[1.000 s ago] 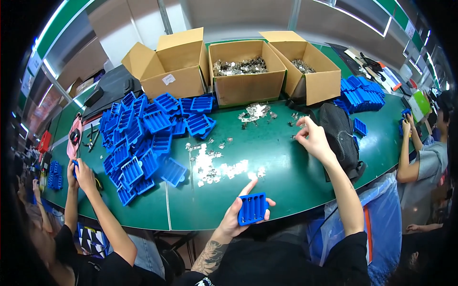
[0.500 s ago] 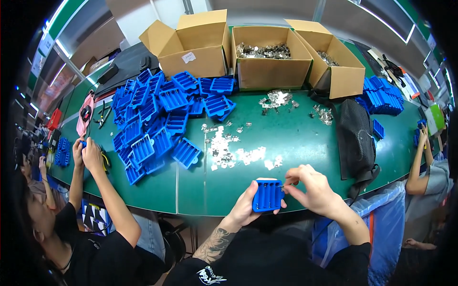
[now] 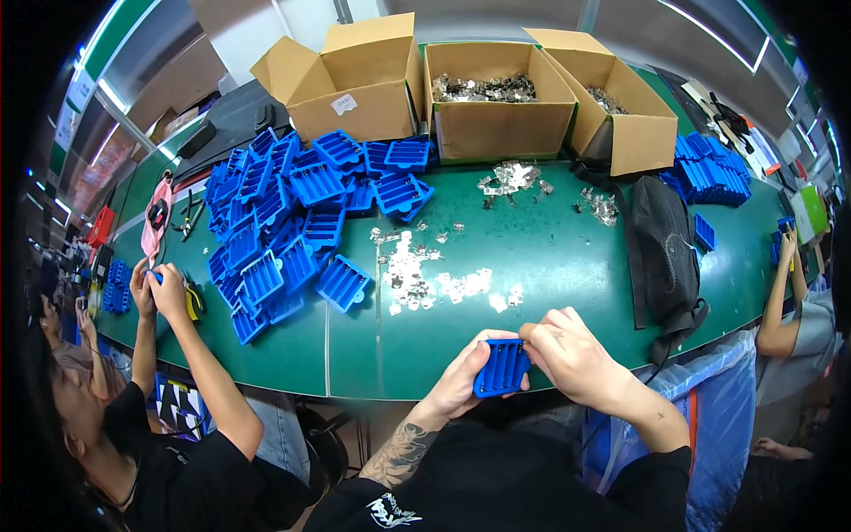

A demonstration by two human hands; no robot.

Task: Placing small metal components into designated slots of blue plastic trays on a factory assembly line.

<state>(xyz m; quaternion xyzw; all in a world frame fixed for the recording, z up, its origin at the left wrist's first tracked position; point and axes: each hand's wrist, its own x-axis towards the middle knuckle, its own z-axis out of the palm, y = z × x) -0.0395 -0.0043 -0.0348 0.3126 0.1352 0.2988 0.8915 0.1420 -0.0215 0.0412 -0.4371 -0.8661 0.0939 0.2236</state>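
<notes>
A blue plastic battery holder (image 3: 503,371) with long parallel slots rests in my left hand (image 3: 458,379), which is closed around its left side and underside. Small metal bits show at the ends of some slots. At the holder's upper right corner, the fingers of my right hand (image 3: 574,362) are pinched together; whatever lies between the fingertips is hidden. Just beyond my hands, small shiny metal contact plates (image 3: 409,277) lie scattered on the green table (image 3: 443,348). A big heap of similar blue holders (image 3: 270,208) sits to the left.
Cardboard boxes stand at the back, the middle one (image 3: 499,133) holding metal parts. To the right lie a black bag (image 3: 663,257) and stacked blue holders (image 3: 709,173). A co-worker (image 3: 199,355) works at my left; another person (image 3: 798,319) is at the far right.
My right hand has closed in on the holder's upper right corner, its fingers now bunched together. The holder has tilted slightly in my left hand.
</notes>
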